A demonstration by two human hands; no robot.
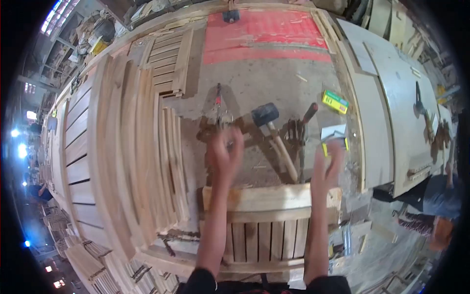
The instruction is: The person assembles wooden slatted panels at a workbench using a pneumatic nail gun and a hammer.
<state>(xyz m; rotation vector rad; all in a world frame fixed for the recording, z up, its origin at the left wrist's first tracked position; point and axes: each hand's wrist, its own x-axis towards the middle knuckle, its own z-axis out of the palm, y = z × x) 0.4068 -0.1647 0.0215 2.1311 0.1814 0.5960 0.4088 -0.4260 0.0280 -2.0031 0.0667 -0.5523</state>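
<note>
My left hand (226, 152), blurred by motion, is over the bench near a red-and-black tool (218, 100); its fingers are curled, and what they hold, if anything, is unclear. My right hand (328, 169) is beside an open yellow-edged box (334, 133), its fingers smeared. Between the hands lies a black-headed mallet (265, 113) with a wooden handle. Right of the mallet is a dark-handled tool (310, 112). A green and yellow box (335, 102) sits farther back. Under my forearms is a slatted wooden frame (259, 201).
Long wooden boards (122, 147) are stacked at the left beside slatted panels (78, 161). A red sheet (267, 36) covers the back, with another mallet (230, 16) on it. Large pale panels (406, 112) stand at the right, where another person (443, 196) is partly visible.
</note>
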